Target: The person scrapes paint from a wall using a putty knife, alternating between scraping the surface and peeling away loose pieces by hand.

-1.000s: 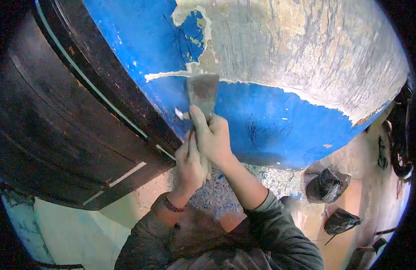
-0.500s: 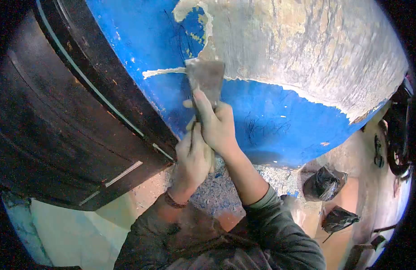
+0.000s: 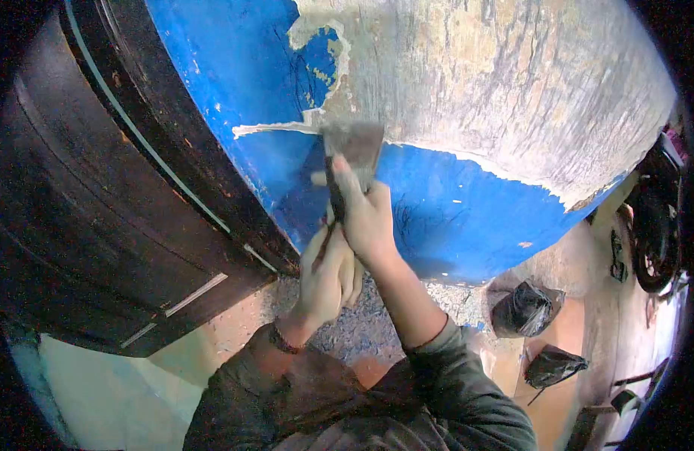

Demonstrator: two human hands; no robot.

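Clamping scraper (image 3: 354,144) in both grips, right hand (image 3: 371,224) nearer blade, left hand (image 3: 324,279) lower on handle. Pointing lengthwise away from body, with blade just beyond right grip, at border between blue paint (image 3: 444,203) and bare wall (image 3: 467,83).

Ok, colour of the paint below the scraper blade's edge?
Blue paint, best in the head view.

1. Scraper (image 3: 353,143): wide, dull grey blade, slightly blurred, pointing up near frame centre, at the ragged paint edge.
2. Wall (image 3: 444,192): blue left and lower centre, patchy grey upper right.
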